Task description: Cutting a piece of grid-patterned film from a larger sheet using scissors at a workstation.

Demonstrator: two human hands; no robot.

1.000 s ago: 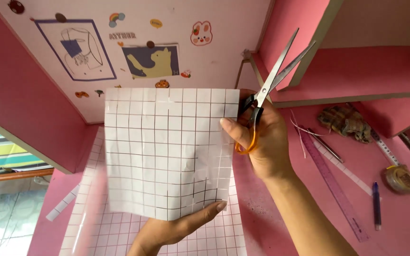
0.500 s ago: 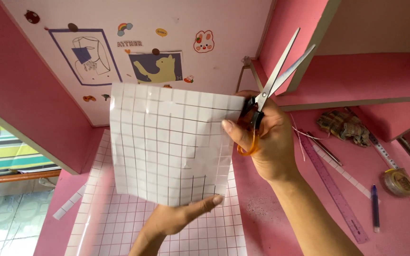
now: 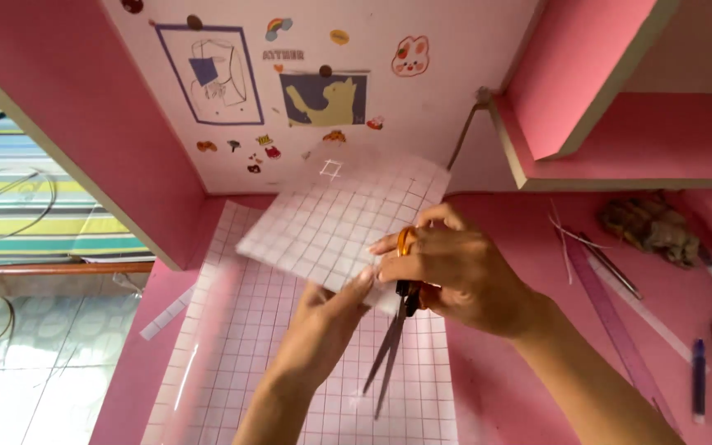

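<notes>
A: Head view, hands?

B: Right hand [image 3: 463, 272] gripping orange-handled scissors [image 3: 395, 330], fingers through the loops, blades nearly shut and pointing to 7 o'clock. Left hand [image 3: 327, 325] pinching the near edge of the gridded sheet [image 3: 344, 218].

A: Sheet relative to hands?

B: Held off the bench, tilted and blurred, at 12 o'clock from the left hand and 10 o'clock from the right. Scissor handles touch its near right corner.

A: Underneath?

B: Larger gridded mat [image 3: 290, 363] flat on the pink bench [image 3: 504, 387]. Purple ruler [image 3: 611, 317] and blue pen [image 3: 699, 381] at 3 o'clock, well apart from both hands.
</notes>
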